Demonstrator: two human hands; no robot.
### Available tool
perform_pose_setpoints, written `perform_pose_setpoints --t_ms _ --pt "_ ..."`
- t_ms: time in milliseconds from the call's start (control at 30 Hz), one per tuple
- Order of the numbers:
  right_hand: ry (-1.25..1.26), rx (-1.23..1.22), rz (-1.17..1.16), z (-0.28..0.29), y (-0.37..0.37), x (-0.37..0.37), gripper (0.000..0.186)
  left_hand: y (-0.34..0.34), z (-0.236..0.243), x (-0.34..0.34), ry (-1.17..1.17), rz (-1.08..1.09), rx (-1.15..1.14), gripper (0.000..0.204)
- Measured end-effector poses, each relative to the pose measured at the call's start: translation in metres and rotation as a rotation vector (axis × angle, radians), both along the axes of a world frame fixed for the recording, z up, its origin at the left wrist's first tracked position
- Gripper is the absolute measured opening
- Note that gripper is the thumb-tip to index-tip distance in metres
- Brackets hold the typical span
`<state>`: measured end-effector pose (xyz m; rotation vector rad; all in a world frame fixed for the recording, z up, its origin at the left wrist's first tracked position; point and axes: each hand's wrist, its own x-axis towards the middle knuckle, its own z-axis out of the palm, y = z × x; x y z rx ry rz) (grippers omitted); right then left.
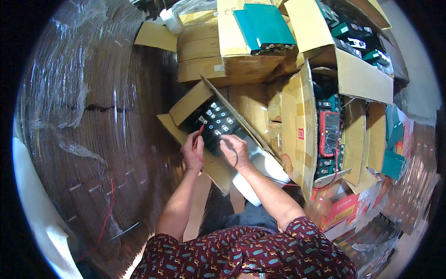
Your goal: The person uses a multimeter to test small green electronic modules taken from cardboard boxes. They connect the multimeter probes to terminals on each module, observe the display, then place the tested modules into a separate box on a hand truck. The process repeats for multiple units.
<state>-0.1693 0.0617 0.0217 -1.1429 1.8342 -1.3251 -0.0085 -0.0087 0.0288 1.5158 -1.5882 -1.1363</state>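
Observation:
An open cardboard box (188, 104) in front of me holds dark battery cells with silvery terminal tabs (226, 128) on top. My left hand (193, 151) is closed around a red test probe (201, 129), its tip pointing at a terminal near the box's left side. Opposite it, my right hand (235, 151) pinches a black test probe, mostly hidden by the fingers; its black lead (236, 161) loops over the hand. Whether either tip touches metal I cannot tell. To the right, a red-edged multimeter (329, 133) lies on green cells in another box, its display too small to read.
Flat green packs (265, 28) rest on a closed carton (200, 51) at the back. More open cartons with green cells (364, 44) stand back right. Plastic-wrapped stacked sheets (93, 121) fill the left side. A white rounded object (267, 162) sits beside my right forearm.

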Motion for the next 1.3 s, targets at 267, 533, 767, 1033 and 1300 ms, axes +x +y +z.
perform_pose_setpoints --t_ms 267,533,767,1033,1300 --pt "0.092 -0.052 0.058 0.0 0.002 -0.007 0.018 0.001 -0.025 0.003 0.092 0.0 0.001 0.024" --pt "0.091 -0.053 0.056 -0.004 0.004 -0.004 0.018 0.002 -0.021 0.004 0.078 -0.026 0.017 0.026" --pt "0.098 -0.059 0.053 -0.003 0.003 -0.003 0.018 0.0 -0.013 0.003 0.058 -0.052 0.01 0.026" --pt "0.11 -0.05 0.042 0.001 0.003 -0.004 0.018 -0.001 -0.023 0.006 0.056 -0.062 -0.004 0.025" --pt "0.137 -0.059 0.026 -0.003 0.002 -0.001 0.016 -0.001 -0.014 0.005 0.025 -0.06 0.023 0.027"
